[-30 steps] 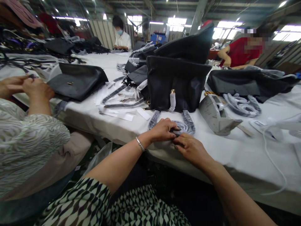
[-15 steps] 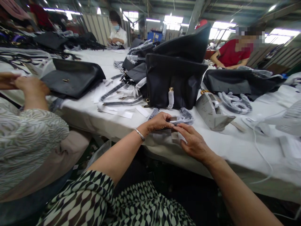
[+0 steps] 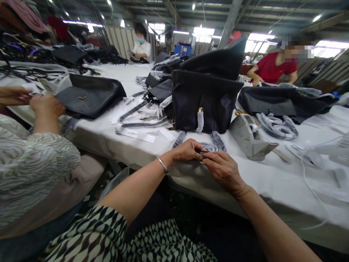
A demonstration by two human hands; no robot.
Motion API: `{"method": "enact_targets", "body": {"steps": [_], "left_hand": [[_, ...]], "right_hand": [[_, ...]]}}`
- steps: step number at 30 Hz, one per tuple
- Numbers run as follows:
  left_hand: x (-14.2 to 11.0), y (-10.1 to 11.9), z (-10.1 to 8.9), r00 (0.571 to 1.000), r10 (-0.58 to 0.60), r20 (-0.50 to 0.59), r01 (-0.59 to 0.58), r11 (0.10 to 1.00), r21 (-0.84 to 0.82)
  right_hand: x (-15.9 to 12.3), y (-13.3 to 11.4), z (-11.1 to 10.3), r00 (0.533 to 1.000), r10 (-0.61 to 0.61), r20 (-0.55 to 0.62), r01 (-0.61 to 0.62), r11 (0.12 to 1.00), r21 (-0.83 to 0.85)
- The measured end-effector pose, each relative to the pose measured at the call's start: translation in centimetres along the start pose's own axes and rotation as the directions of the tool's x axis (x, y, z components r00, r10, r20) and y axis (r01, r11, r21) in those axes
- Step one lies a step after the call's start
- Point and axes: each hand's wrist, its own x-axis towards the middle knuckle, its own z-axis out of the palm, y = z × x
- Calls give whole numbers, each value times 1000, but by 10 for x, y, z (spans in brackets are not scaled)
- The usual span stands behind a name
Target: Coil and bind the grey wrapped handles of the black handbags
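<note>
A black handbag (image 3: 204, 103) stands upright on the table in front of me, a gold clasp on its front above a white-wrapped tab (image 3: 200, 122). Its dark handle (image 3: 217, 141), covered in clear wrapping, loops down toward the table's near edge. At the near part of that loop, my left hand (image 3: 188, 150) pinches a dark strip that looks like the handle. Close against it, my right hand (image 3: 221, 168) has its thumb and fingers closed on the same spot. My fingers largely hide what lies between them.
A grey tape dispenser (image 3: 249, 136) and a coiled wrapped strap (image 3: 278, 125) lie to the right, near a white fan (image 3: 331, 149) with a cable. White paper strips (image 3: 136, 134) lie left. A co-worker's hands (image 3: 47, 105) are beside another black bag (image 3: 92, 96).
My hands have drawn closer together, and my right fingers have curled in. A pale piece seen below my fingertips earlier no longer shows. The whole view has shifted slightly.
</note>
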Motion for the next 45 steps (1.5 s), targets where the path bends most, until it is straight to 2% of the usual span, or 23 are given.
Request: {"method": "enact_targets", "body": {"steps": [3, 6, 8, 12, 15, 19, 22, 24, 27, 29, 31, 36, 38, 40, 43, 45], "left_hand": [[1, -4, 1, 998, 59, 23, -62, 986, 155], [-2, -5, 4, 994, 102, 37, -108, 940, 323], [-6, -3, 7, 991, 130, 34, -132, 888, 441], [-13, 6, 10, 987, 144, 66, -154, 788, 596], [-14, 11, 9, 988, 124, 93, -155, 775, 612], [-9, 9, 7, 994, 89, 62, -109, 822, 558], [-7, 6, 9, 998, 57, 27, -63, 847, 527], [-6, 6, 11, 999, 46, -20, -29, 860, 510], [-5, 7, 13, 998, 34, -58, -2, 875, 484], [-4, 9, 14, 998, 3, -60, 26, 880, 475], [-3, 12, 14, 997, -28, -71, 58, 882, 468], [-3, 15, 17, 995, -33, -91, 73, 875, 479], [-3, 13, 20, 993, -17, -119, 73, 874, 480], [-4, 9, 23, 986, 27, -162, 59, 863, 501], [-7, 4, 28, 971, 118, -209, 17, 833, 552], [-9, 2, 29, 965, 171, -201, -28, 824, 565]], "right_hand": [[-3, -1, 7, 992, 110, -67, -101, 988, 117], [-6, -6, 13, 961, 249, -121, -216, 949, 230], [-6, -10, 15, 935, 337, -107, -299, 916, 266], [-4, -9, 13, 879, 476, 2, -453, 834, 314], [2, -3, 8, 819, 560, 126, -558, 725, 404], [8, 6, 4, 745, 601, 288, -660, 605, 446], [9, 11, 6, 711, 642, 287, -694, 574, 434], [6, 13, 8, 721, 657, 221, -671, 582, 460], [0, 15, 12, 801, 572, 174, -570, 642, 513], [-3, 15, 13, 830, 522, 194, -537, 660, 525], [-3, 15, 13, 821, 528, 220, -555, 643, 528], [4, 12, 16, 727, 630, 274, -664, 541, 516], [5, 11, 18, 710, 649, 273, -681, 535, 499], [2, 9, 21, 747, 630, 214, -640, 593, 489], [-5, 7, 24, 851, 523, 46, -476, 733, 486], [-9, 7, 26, 887, 462, -22, -397, 784, 478]]}}
